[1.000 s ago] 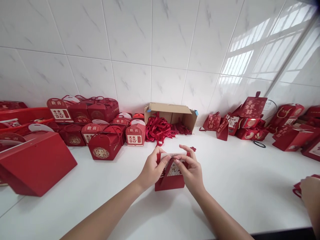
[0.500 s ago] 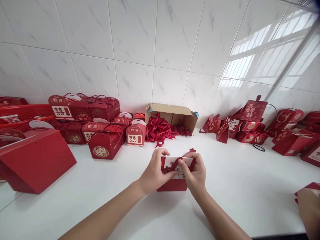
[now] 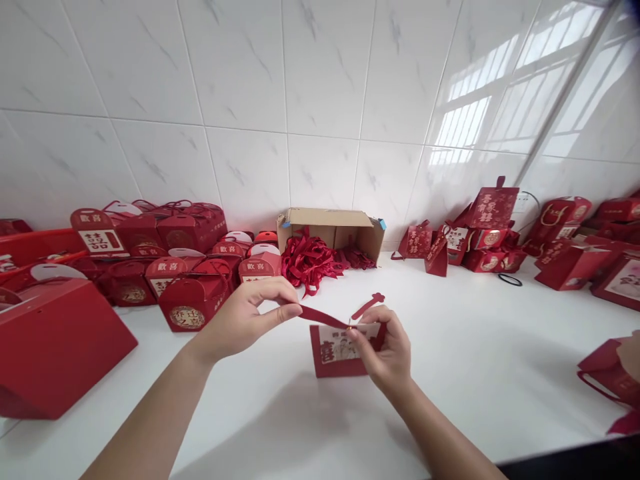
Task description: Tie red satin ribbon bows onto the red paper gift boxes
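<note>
In front of me a red gift box (image 3: 340, 367) with a pale picture panel stands on the white table. A red strap (image 3: 323, 316) runs up and left from a small gold fastener (image 3: 351, 327) at the box's top edge. My left hand (image 3: 245, 317) is closed, pinching the strap's far end between thumb and fingers. My right hand (image 3: 387, 350) is closed on the top right of the box, its thumb beside the fastener. A flower-shaped strap end (image 3: 373, 304) sticks up behind the box.
A cardboard carton (image 3: 333, 217) with red ribbons (image 3: 311, 260) stands against the tiled wall. Red gift boxes (image 3: 193, 303) crowd the left, with a large one (image 3: 60, 347) nearest. More boxes (image 3: 493, 233) stand right. Another person's hand (image 3: 631, 353) holds a box at the right edge.
My left hand has left the box and moved left and up, drawing the strap out with it. My right hand stays at the box top. The view has shifted slightly.
</note>
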Demonstrator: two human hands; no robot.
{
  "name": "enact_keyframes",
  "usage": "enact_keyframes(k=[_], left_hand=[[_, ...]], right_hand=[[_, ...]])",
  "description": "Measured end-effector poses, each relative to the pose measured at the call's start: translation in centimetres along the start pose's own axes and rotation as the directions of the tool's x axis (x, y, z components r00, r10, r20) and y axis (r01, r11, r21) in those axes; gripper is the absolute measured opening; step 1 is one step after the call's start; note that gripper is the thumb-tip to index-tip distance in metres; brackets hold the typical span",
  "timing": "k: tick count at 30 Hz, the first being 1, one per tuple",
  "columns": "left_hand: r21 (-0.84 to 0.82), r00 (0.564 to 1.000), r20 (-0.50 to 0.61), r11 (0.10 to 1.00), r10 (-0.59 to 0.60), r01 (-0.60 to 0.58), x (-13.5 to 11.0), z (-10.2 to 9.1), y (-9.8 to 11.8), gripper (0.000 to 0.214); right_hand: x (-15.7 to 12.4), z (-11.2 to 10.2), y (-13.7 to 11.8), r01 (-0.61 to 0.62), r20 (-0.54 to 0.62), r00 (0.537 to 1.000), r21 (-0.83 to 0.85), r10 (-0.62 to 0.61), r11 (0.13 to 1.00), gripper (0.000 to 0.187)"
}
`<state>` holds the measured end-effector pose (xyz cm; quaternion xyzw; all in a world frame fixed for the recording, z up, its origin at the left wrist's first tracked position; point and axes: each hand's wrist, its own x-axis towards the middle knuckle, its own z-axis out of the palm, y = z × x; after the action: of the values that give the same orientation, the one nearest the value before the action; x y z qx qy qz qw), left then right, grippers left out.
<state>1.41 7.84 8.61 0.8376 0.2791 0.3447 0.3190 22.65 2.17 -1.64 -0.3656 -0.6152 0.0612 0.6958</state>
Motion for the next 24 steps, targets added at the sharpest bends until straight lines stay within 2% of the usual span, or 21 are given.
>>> enact_keyframes(k=[3, 6, 7, 10, 13, 16, 20, 22, 24], left_hand=[[-0.148, 0.999, -0.003, 0.989, 0.033, -0.033, 0.8, 0.6, 1.9, 0.012], [-0.238, 0.998, 0.058, 0.971, 0.023, -0.008, 1.6, 2.1, 3.1, 0.032], [-0.220, 0.998, 0.058, 0.975, 0.027, -0.014, 1.8, 2.6, 3.3, 0.031], [-0.092, 0.995, 0.098, 0.995, 0.037, -0.028, 2.3, 3.5, 3.5, 0.010], [-0.026, 0.971, 0.237, 0.999, 0.030, -0.025, 2.2, 3.5, 3.2, 0.020], [0.041, 0.951, 0.297, 0.993, 0.091, -0.108, 2.1, 3.3, 3.0, 0.032], [0.177, 0.953, 0.263, 0.963, 0.153, -0.204, 2.3, 3.7, 2.6, 0.028], [0.164, 0.966, 0.219, 0.971, 0.135, -0.173, 2.4, 4.1, 2.3, 0.027], [0.074, 0.979, 0.187, 0.992, 0.084, -0.100, 2.6, 4.4, 2.1, 0.023]], right_hand=[[-0.4, 0.1, -0.7, 0.056, 0.051, 0.997, 0.072, -0.059, 0.996, 0.020], [-0.6, 0.0, -0.9, 0.098, 0.049, 0.993, 0.102, -0.104, 0.990, 0.023], [-0.6, 0.0, -0.9, 0.108, 0.041, 0.993, 0.104, -0.112, 0.989, 0.023], [-0.5, -0.2, -0.7, 0.113, 0.012, 0.993, 0.089, -0.114, 0.990, 0.023], [-0.4, -0.3, -0.6, 0.113, -0.014, 0.994, 0.062, -0.113, 0.992, 0.023], [-0.3, -0.4, -0.5, 0.099, -0.030, 0.995, 0.044, -0.098, 0.994, 0.022], [-0.4, -0.5, -0.4, 0.086, -0.028, 0.996, 0.021, -0.085, 0.996, 0.022], [-0.4, -0.5, -0.3, 0.091, -0.028, 0.995, 0.005, -0.091, 0.996, 0.022], [-0.4, -0.5, -0.2, 0.099, -0.031, 0.995, -0.013, -0.100, 0.995, 0.022]])
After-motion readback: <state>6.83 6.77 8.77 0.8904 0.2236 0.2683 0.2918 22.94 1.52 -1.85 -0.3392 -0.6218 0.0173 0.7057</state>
